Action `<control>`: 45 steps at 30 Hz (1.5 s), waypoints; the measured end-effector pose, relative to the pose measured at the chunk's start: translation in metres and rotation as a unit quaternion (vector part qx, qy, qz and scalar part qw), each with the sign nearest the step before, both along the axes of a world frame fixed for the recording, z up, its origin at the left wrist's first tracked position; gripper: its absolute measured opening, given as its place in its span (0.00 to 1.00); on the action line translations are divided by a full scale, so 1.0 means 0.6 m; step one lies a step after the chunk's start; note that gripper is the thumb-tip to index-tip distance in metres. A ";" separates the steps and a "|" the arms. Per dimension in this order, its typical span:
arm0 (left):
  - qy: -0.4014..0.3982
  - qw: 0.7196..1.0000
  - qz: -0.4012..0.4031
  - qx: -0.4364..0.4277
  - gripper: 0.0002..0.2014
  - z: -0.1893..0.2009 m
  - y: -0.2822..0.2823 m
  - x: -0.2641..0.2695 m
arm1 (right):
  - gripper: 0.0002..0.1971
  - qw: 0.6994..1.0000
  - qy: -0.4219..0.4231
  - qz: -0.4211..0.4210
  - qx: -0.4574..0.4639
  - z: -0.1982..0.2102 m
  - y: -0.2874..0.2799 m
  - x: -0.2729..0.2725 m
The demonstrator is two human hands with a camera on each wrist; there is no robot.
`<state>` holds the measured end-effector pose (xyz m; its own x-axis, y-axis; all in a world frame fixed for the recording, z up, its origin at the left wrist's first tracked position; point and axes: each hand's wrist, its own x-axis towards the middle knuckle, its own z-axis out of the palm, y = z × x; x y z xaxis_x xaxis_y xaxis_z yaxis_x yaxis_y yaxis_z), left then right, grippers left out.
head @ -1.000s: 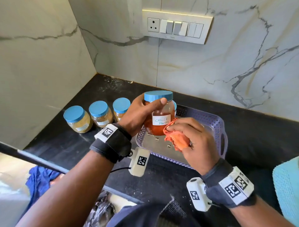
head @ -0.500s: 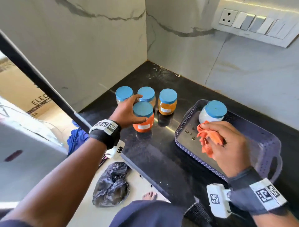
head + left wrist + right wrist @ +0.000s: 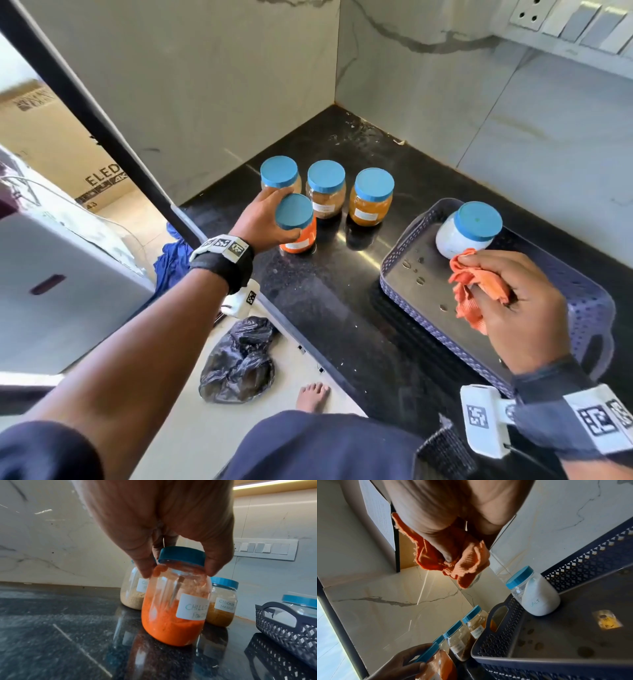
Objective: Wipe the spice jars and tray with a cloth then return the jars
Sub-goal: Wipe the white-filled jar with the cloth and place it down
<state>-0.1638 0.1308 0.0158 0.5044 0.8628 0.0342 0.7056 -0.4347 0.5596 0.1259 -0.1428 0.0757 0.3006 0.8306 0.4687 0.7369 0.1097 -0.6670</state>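
Observation:
My left hand (image 3: 274, 219) grips the blue lid of the chilli powder jar (image 3: 297, 224) (image 3: 175, 609), which stands on the black counter in front of three other blue-lidded spice jars (image 3: 326, 188). In the left wrist view thumb and fingers pinch the lid from above. My right hand (image 3: 513, 301) holds a crumpled orange cloth (image 3: 472, 287) (image 3: 452, 555) over the purple perforated tray (image 3: 589, 308) (image 3: 496, 642). A salt jar (image 3: 467, 229) (image 3: 537, 593) stands alone in the tray's far corner. The tray floor shows several spots.
The counter (image 3: 342, 308) ends in a corner between marble walls. A switch panel (image 3: 575, 24) is on the back wall. Beyond the counter's left edge lie a black plastic bag (image 3: 239, 363), a blue cloth (image 3: 171, 260) and my bare foot (image 3: 311, 394) on the floor.
One second ago I held the chilli jar over the tray against the cloth. My left hand carried it left and set it on the counter beside the other jars; the right hand stayed over the tray.

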 end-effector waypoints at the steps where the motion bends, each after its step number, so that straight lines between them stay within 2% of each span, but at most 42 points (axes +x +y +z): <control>1: 0.003 1.000 0.000 -0.001 0.43 0.000 -0.002 0.000 | 0.17 1.000 0.002 0.000 0.000 -0.001 -0.003 0.002; 6: -0.034 0.998 0.014 0.043 0.51 0.009 -0.017 -0.008 | 0.17 1.000 -0.009 -0.004 0.002 -0.005 -0.023 0.021; 9: -0.077 0.991 0.012 0.108 0.48 0.026 -0.041 0.003 | 0.18 1.000 0.001 -0.024 -0.001 -0.011 -0.035 0.035; 12: -0.090 0.986 -0.043 0.135 0.42 0.053 -0.081 0.063 | 0.19 0.998 0.018 -0.052 0.008 -0.017 -0.048 0.053; 16: -0.104 0.983 -0.119 0.090 0.42 0.067 -0.112 0.184 | 0.22 0.994 0.052 -0.096 0.014 -0.014 -0.074 0.069; 21: -0.058 0.987 -0.146 0.046 0.49 0.061 -0.130 0.332 | 0.22 0.987 0.061 -0.144 0.021 -0.013 -0.112 0.095; 23: -0.039 0.989 -0.140 0.006 0.53 0.055 -0.136 0.380 | 0.22 0.983 0.070 -0.169 0.032 -0.014 -0.128 0.108; 28: -0.055 0.991 -0.092 -0.087 0.60 0.035 -0.156 0.452 | 0.20 0.971 0.068 -0.226 0.038 -0.019 -0.156 0.132; 32: -0.023 0.991 -0.110 -0.067 0.63 0.023 -0.158 0.462 | 0.17 0.966 0.080 -0.244 0.036 -0.026 -0.160 0.146; 36: 0.051 0.992 -0.111 -0.013 0.66 0.019 -0.134 0.447 | 0.15 0.964 0.087 -0.249 0.029 -0.041 -0.157 0.154; 40: 0.108 0.985 -0.133 -0.033 0.68 0.026 -0.117 0.449 | 0.15 0.965 0.125 -0.228 0.021 -0.046 -0.146 0.154; 45: 0.146 0.977 -0.152 -0.034 0.69 0.030 -0.112 0.471 | 0.16 0.970 0.069 -0.231 0.015 -0.020 -0.133 0.153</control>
